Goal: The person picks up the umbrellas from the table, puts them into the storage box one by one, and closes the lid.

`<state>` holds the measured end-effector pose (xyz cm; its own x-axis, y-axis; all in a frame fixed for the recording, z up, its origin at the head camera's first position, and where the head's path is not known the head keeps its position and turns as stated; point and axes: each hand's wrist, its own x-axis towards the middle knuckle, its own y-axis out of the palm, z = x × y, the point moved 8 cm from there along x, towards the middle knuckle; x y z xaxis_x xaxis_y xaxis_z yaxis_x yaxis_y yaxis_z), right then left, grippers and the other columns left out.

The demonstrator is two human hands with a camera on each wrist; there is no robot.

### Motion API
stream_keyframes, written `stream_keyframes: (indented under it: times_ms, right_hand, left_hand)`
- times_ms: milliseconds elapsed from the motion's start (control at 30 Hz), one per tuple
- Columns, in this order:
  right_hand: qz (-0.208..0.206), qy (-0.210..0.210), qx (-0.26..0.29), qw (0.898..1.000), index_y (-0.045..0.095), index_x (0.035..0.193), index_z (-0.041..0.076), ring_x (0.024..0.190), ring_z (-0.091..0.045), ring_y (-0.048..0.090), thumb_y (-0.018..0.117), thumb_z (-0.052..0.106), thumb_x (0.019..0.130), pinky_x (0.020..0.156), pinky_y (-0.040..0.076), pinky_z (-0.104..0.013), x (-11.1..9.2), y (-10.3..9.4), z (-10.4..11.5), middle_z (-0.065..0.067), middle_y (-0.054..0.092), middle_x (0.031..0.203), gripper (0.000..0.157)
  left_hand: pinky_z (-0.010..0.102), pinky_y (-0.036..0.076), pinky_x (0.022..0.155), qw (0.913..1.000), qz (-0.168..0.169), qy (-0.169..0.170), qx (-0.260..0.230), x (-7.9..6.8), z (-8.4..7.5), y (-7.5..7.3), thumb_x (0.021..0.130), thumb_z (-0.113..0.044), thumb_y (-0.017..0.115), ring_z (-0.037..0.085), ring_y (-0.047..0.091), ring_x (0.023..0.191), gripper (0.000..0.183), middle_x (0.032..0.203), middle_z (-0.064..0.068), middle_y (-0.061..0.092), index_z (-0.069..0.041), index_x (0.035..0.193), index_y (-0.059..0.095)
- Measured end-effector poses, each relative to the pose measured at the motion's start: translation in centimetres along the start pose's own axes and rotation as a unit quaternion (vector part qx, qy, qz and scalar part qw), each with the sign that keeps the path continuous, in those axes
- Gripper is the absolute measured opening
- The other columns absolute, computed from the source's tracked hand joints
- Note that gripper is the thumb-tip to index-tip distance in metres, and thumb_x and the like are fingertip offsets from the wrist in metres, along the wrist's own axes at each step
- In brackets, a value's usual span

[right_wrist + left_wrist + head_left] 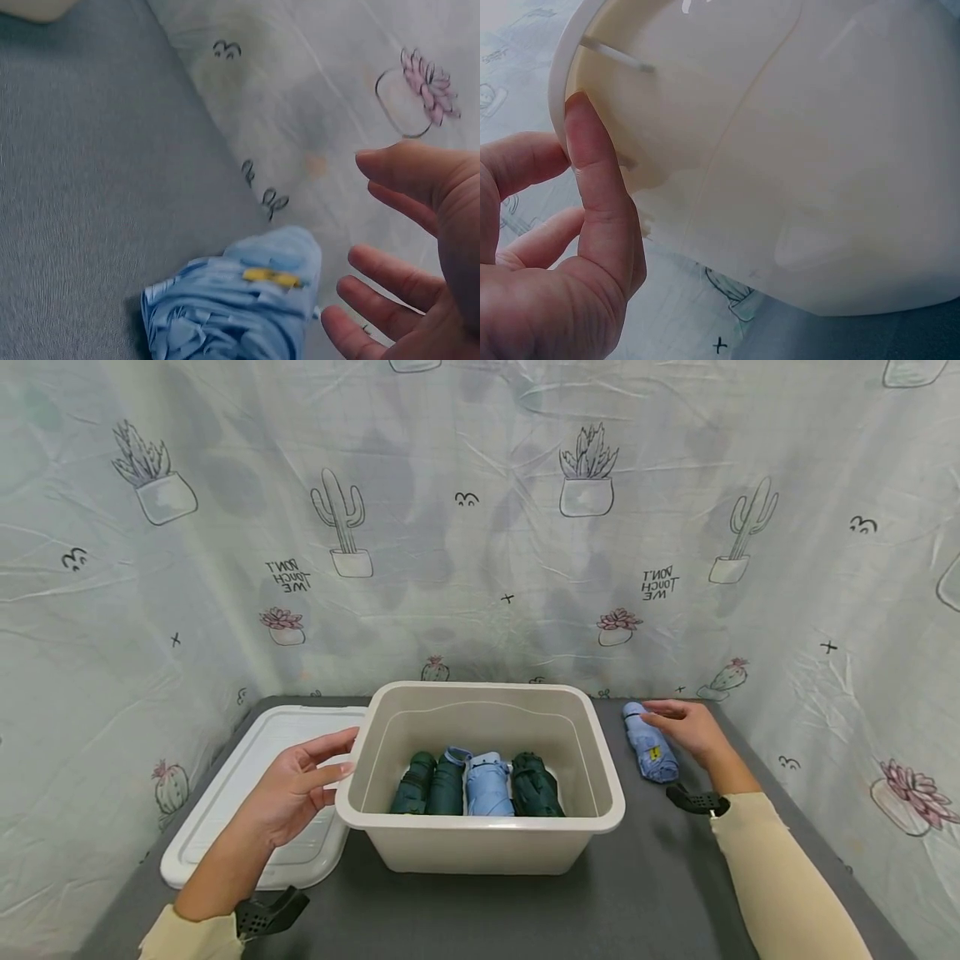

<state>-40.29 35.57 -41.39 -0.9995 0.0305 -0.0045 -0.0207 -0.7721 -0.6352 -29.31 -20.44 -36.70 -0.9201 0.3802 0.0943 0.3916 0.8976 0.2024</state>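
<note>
A beige plastic storage bin [480, 847] stands mid-table, holding several folded umbrellas side by side: dark green ones and a light blue umbrella [489, 785]. My left hand [300, 785] is at its left rim; in the left wrist view the thumb [592, 142] lies against the wall under the rim and another finger meets the rim's edge. Right of the bin, a second folded blue umbrella [649, 745] with a yellow tag lies on the table. My right hand [693, 731] is beside its far end, fingers spread; the right wrist view shows nothing between thumb and fingers.
A white lid [300, 860] lies flat on the grey table [480, 918], left of the bin and partly behind my left arm. A cactus-printed curtain [480, 527] hangs behind the table and along both sides. Black camera mounts sit on both wrists.
</note>
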Motion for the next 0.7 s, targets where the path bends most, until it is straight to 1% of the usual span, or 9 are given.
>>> stream_keyframes:
  times_ms: [33, 100, 300, 400, 433, 500, 567, 633, 700]
  right_hand:
    - [0.004, 0.003, -0.003, 1.000, 0.059, 0.143, 0.002, 0.129, -0.039, 0.058, 0.067, 0.039, 0.099, 0.108, 0.049, -0.055, 0.1, 0.0, -0.3, -0.027, 0.059, 0.142, 0.058]
    - [0.011, 0.008, -0.012, 1.000, 0.058, 0.143, 0.003, 0.131, -0.044, 0.056, 0.067, 0.038, 0.099, 0.109, 0.047, -0.060, 0.3, 0.1, -0.9, -0.027, 0.059, 0.142, 0.057]
    - [0.045, 0.017, -0.025, 0.999, 0.056, 0.146, 0.004, 0.135, -0.047, 0.052, 0.068, 0.039, 0.099, 0.109, 0.046, -0.061, 0.9, 0.6, -1.7, -0.027, 0.056, 0.145, 0.060]
    - [0.070, 0.027, -0.026, 0.997, 0.055, 0.147, 0.005, 0.136, -0.043, 0.051, 0.067, 0.042, 0.099, 0.103, 0.052, -0.053, 1.1, 0.8, -2.2, -0.025, 0.054, 0.148, 0.062]
    - [0.076, 0.029, -0.027, 0.996, 0.055, 0.147, 0.006, 0.134, -0.041, 0.053, 0.067, 0.042, 0.099, 0.099, 0.054, -0.048, 1.1, 0.9, -2.3, -0.024, 0.054, 0.148, 0.062]
    - [0.085, 0.034, -0.030, 0.995, 0.055, 0.147, 0.006, 0.122, -0.033, 0.060, 0.068, 0.042, 0.098, 0.088, 0.056, -0.039, 1.3, 0.9, -2.6, -0.025, 0.053, 0.147, 0.062]
    - [0.089, 0.042, -0.037, 0.994, 0.057, 0.146, 0.007, 0.110, -0.023, 0.062, 0.070, 0.041, 0.097, 0.080, 0.054, -0.031, 1.5, 1.0, -2.9, -0.024, 0.055, 0.146, 0.061]
    - [0.097, 0.052, -0.048, 0.993, 0.057, 0.145, 0.007, 0.101, -0.021, 0.060, 0.071, 0.041, 0.096, 0.074, 0.051, -0.029, 1.6, 1.2, -3.2, -0.026, 0.055, 0.146, 0.062]
    - [0.101, 0.064, -0.062, 0.991, 0.058, 0.145, 0.008, 0.106, -0.022, 0.059, 0.073, 0.042, 0.094, 0.075, 0.047, -0.026, 1.7, 1.3, -3.5, -0.028, 0.049, 0.151, 0.063]
  left_hand:
    - [0.037, 0.063, 0.086, 1.0000, 0.000, 0.000, -0.001, 0.0, 0.0, 0.0, 0.102, 0.004, 0.056, 0.020, 0.074, 0.109, 0.046, 0.130, 0.001, 0.066, -0.006, 0.147, 0.055]
    - [0.037, 0.063, 0.086, 1.0000, 0.001, 0.001, -0.001, 0.0, 0.0, 0.0, 0.102, 0.004, 0.056, 0.020, 0.074, 0.109, 0.047, 0.130, 0.001, 0.066, -0.006, 0.147, 0.055]
    - [0.037, 0.063, 0.086, 1.0000, 0.000, 0.001, -0.001, 0.0, 0.0, 0.1, 0.102, 0.004, 0.056, 0.020, 0.074, 0.109, 0.047, 0.130, 0.001, 0.066, -0.005, 0.147, 0.054]
    - [0.037, 0.063, 0.085, 1.0000, 0.000, 0.001, 0.000, -0.1, 0.0, 0.0, 0.102, 0.004, 0.056, 0.019, 0.074, 0.109, 0.047, 0.131, 0.001, 0.066, -0.005, 0.147, 0.054]
    - [0.037, 0.063, 0.085, 1.0000, 0.000, 0.001, 0.000, -0.1, 0.0, 0.0, 0.102, 0.004, 0.056, 0.019, 0.074, 0.109, 0.047, 0.131, 0.001, 0.066, -0.005, 0.147, 0.054]
    - [0.038, 0.063, 0.086, 1.0000, -0.001, 0.001, 0.001, -0.1, 0.0, 0.0, 0.102, 0.004, 0.056, 0.020, 0.074, 0.109, 0.047, 0.131, 0.001, 0.066, -0.005, 0.148, 0.054]
    - [0.038, 0.063, 0.086, 1.0000, -0.002, 0.001, 0.002, -0.1, 0.0, 0.0, 0.102, 0.004, 0.056, 0.020, 0.074, 0.109, 0.047, 0.131, 0.001, 0.066, -0.005, 0.148, 0.053]
    - [0.038, 0.063, 0.086, 1.0000, -0.003, 0.000, 0.002, 0.0, 0.0, 0.0, 0.102, 0.004, 0.056, 0.020, 0.074, 0.109, 0.047, 0.131, 0.001, 0.066, -0.005, 0.148, 0.053]
    - [0.038, 0.063, 0.086, 1.0000, -0.004, -0.001, 0.002, -0.1, 0.1, 0.0, 0.102, 0.003, 0.056, 0.020, 0.074, 0.109, 0.047, 0.131, 0.001, 0.066, -0.005, 0.148, 0.053]
